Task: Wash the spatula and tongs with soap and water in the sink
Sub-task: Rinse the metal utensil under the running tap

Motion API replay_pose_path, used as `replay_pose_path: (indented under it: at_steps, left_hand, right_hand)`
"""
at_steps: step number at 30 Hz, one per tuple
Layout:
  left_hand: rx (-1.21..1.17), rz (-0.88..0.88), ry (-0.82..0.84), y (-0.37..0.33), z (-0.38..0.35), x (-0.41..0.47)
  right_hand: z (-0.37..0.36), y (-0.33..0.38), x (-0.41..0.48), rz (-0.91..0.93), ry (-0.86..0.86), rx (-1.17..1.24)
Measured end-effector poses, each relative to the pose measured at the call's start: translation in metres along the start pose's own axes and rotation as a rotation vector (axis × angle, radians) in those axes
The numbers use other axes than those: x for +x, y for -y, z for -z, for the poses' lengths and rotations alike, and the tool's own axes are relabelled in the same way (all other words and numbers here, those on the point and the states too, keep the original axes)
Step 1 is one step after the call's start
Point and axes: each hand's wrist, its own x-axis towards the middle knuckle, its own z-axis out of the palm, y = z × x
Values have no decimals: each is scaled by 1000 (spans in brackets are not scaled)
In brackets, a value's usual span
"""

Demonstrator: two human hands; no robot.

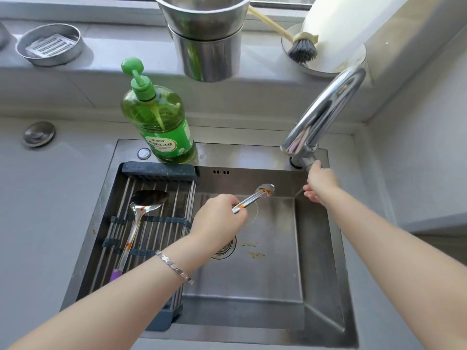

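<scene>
Tongs (pixel 252 200) are up in your left hand (pixel 217 221), fingers wrapped round the handle end. The tips point toward the back right of the sink (pixel 252 294) and hang over the basin without touching it. Orange sauce smears show on the tips and near your grip. Spatula (pixel 141 210) lies on the roll-up rack (pixel 161 170) across the left side of the sink, blade toward the back and purple handle end toward you, with orange streaks down the shaft. Your right hand (pixel 321 183) is at the base of the faucet (pixel 326 114) in the back right corner, one finger touching the metal; can't tell from this angle if it's actually gripping anything. A few orange specks sit on the basin floor just right of the drain (pixel 225 248). Green soap bottle (pixel 159 122) stands on the sink's back rim, just behind the rack. Up on the sill there's a stacked steel canister (pixel 204 46), a dish brush (pixel 302 50) and a round metal dish (pixel 50 44).
</scene>
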Motion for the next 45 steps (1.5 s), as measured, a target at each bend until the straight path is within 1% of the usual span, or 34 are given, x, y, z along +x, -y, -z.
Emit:
replay_pose_path:
  at_steps: [5, 13, 21, 24, 26, 28, 30, 31, 32, 34, 37, 38, 39, 42, 43, 45]
  left_hand:
    - [76, -28, -64, 1, -2, -6]
    - [89, -93, -143, 2, 1, -20]
    - [100, -109, -172, 3, 8, -25]
    - [95, -102, -173, 5, 9, -27]
    - [89, -104, -185, 6, 9, -28]
    - [81, -105, -204, 8, 9, -29]
    - [63, -112, -217, 12, 9, -32]
    - [52, -124, -225, 14, 8, -34]
    - [38, -139, -232, 18, 7, -37]
    - [-2, -168, -253, 25, 6, -41]
    - [-14, -220, -278, 33, 6, -48]
    - [-14, -231, -286, 35, 6, -50]
    - [-26, -229, -296, 36, 7, -52]
    - [-79, -209, -317, 43, 8, -53]
    - [-84, -214, -321, 45, 8, -53]
    - [-93, -227, -319, 48, 7, -56]
  right_hand:
    - [-4, -4, 2, -9, -39, 59]
    - [1, -21, 11, 43, -9, 81]
    - [1, -27, 12, 87, -25, 90]
    - [2, -24, 8, 57, -21, 76]
    - [4, -21, -7, 4, 78, 88]
    - [3, -21, -29, -36, 279, 200]
    - [-6, -24, -59, 19, 519, 401]
    - [-13, -27, -73, 71, 612, 483]
    - [-20, -30, -84, 110, 649, 524]
    - [-34, -32, -102, 95, 595, 563]
    - [-43, -29, -110, -44, 423, 605]
    - [-45, -29, -112, -66, 394, 617]
    - [-47, -28, -114, -70, 397, 631]
    - [-52, -32, -124, -27, 525, 658]
    - [-53, -34, -126, -14, 542, 640]
    - [-51, -33, -130, -15, 502, 609]
